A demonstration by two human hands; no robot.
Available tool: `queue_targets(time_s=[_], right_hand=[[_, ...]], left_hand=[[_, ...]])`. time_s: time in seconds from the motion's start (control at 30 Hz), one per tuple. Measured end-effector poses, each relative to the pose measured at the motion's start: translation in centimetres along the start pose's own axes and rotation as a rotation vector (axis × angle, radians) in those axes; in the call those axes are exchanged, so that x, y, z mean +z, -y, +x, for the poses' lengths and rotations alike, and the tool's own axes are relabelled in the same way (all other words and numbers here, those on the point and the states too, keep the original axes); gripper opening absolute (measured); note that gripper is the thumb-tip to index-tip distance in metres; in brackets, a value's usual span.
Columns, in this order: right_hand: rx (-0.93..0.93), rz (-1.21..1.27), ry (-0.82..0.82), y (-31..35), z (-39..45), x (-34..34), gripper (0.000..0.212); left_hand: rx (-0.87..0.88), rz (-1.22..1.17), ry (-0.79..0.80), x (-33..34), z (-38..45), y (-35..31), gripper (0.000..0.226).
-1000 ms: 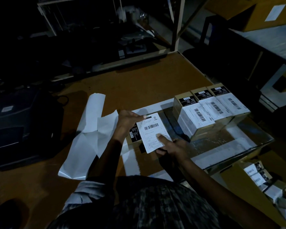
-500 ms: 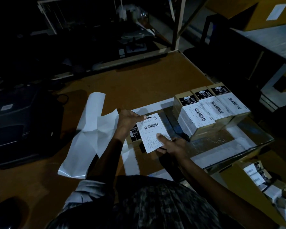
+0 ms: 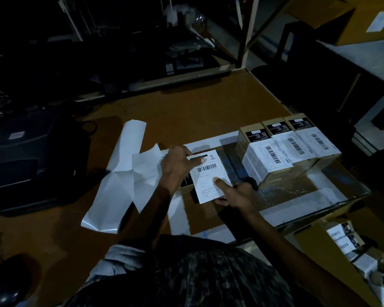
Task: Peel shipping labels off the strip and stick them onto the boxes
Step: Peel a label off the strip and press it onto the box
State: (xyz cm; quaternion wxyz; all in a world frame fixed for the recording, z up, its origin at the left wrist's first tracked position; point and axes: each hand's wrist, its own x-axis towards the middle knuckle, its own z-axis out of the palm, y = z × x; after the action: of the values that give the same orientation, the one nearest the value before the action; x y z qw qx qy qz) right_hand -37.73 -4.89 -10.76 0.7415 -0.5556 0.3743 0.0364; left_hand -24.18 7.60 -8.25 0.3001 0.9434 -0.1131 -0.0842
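Item 1. Your left hand (image 3: 177, 165): thumb and fingertips pinched the far edge of a white rectangular paper shipping label with a black barcode (image 3: 211, 175), at the label's 12 o'clock end.

Item 2. Your right hand (image 3: 237, 192): thumb pressed on the label face near its 5 o'clock corner, the other fingers curled beneath that edge, so the label was gripped between them.

Item 3. The label: held over a small brown cardboard box with a black printed panel (image 3: 186, 180), mostly hidden beneath it; whether the label had touched the box top could not be told.

Item 4. At 2 o'clock from the label, three brown cardboard boxes already bearing white barcode labels (image 3: 286, 149), packed side by side and touching.

Item 5. At 9 o'clock, a long creased strip of white backing paper (image 3: 120, 173), lying flat on the brown wooden tabletop (image 3: 186, 107).

Item 6. At 9 o'clock beyond the strip, a dark boxy printer-like machine (image 3: 31, 156).

Item 7. At 4 o'clock, below the table edge, an open brown carton holding more small labelled boxes (image 3: 350, 244).
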Motion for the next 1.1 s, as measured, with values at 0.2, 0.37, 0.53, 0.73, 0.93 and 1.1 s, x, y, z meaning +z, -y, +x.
queue_targets(time_s=[0.2,0.37,0.53,0.73,0.93,1.1], right_hand=[[-0.170,-0.263,-0.201,-1.4,-0.5,-0.6,0.037],[-0.704,-0.663,-0.452,-0.7,-2.7,-0.2,0.044],[-0.756,-1.264,-0.367,0.7,-2.7,3.1,0.051],[-0.687,-1.514,-0.261,-0.1,0.0,2.6,0.057],[-0.641,-1.520,-0.327,-1.1,-1.1,4.4,0.061],[-0.620,-1.473,-0.444,-1.0,0.1,2.2,0.058]], left_hand=[[-0.006,0.240,-0.080,-0.4,-0.9,0.4,0.074],[0.045,0.164,-0.164,0.1,-2.5,1.7,0.064],[0.075,-0.388,-0.133,1.2,-3.8,3.4,0.048],[0.026,-0.429,-0.181,1.3,-4.0,3.4,0.047],[0.035,-0.392,-0.181,2.1,-3.3,3.9,0.035],[0.047,-0.361,-0.164,2.2,-3.3,4.0,0.030]])
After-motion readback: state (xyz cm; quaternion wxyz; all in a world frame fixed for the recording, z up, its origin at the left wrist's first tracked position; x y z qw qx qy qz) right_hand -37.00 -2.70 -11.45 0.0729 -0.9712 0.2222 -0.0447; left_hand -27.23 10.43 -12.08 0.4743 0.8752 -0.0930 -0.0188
